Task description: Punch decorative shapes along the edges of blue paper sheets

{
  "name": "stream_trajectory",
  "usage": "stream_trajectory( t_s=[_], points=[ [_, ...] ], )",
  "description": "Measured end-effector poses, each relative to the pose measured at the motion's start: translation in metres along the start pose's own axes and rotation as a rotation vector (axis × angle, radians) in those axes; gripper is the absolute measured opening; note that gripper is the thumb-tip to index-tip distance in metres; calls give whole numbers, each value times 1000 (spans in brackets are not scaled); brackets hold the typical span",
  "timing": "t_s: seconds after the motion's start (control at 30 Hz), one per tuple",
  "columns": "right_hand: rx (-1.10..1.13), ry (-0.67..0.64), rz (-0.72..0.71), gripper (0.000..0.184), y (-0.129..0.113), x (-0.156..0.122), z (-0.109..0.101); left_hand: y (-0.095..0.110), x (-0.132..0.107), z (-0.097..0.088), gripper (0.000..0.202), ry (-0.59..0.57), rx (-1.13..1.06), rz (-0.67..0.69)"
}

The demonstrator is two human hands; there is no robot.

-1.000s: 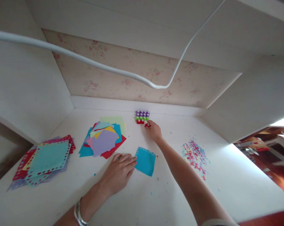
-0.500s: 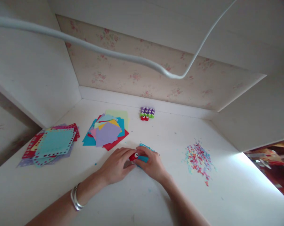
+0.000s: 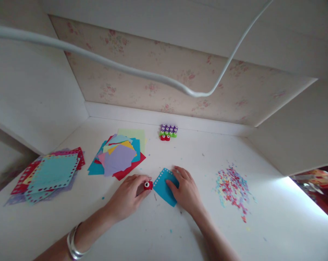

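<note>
My left hand (image 3: 132,193) pinches a small red craft punch (image 3: 148,185) between thumb and fingers, just off the left corner of a blue paper square (image 3: 164,186). Rows of small punched holes run along two edges of that square. My right hand (image 3: 185,188) holds the sheet at its right side, with the thumb on top and the fingers along the far right edge. The palm covers part of the paper.
Left of centre lies a pile of coloured paper (image 3: 120,159), with a stack of hole-edged sheets (image 3: 55,170) farther left. Several small punches (image 3: 168,131) stand in rows near the back. Paper confetti (image 3: 233,188) is heaped right. A white cable (image 3: 142,74) hangs across the view.
The hands have moved apart. My left hand has drawn the red punch leftward off the paper, and my right hand has shifted slightly right. More of the blue paper and its holes now shows.
</note>
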State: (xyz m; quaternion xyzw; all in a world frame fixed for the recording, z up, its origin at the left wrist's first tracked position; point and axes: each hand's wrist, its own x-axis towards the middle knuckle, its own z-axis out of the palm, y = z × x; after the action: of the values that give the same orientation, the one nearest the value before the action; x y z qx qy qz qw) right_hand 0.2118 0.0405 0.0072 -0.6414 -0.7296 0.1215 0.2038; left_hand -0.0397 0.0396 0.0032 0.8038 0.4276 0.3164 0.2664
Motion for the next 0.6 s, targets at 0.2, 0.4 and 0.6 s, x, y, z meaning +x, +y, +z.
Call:
stream_trajectory(
  t_s=[0.2, 0.4, 0.6],
  points=[
    [266, 97, 101, 10, 4, 5, -3, -9, -1, 3, 32, 40, -18, 3],
    [750, 87, 284, 29, 2, 3, 1, -11, 1, 3, 25, 70, -79, -54],
    [992, 26, 316, 38, -7, 1, 2, -10, 4, 0, 21, 50, -143, -91]
  ],
)
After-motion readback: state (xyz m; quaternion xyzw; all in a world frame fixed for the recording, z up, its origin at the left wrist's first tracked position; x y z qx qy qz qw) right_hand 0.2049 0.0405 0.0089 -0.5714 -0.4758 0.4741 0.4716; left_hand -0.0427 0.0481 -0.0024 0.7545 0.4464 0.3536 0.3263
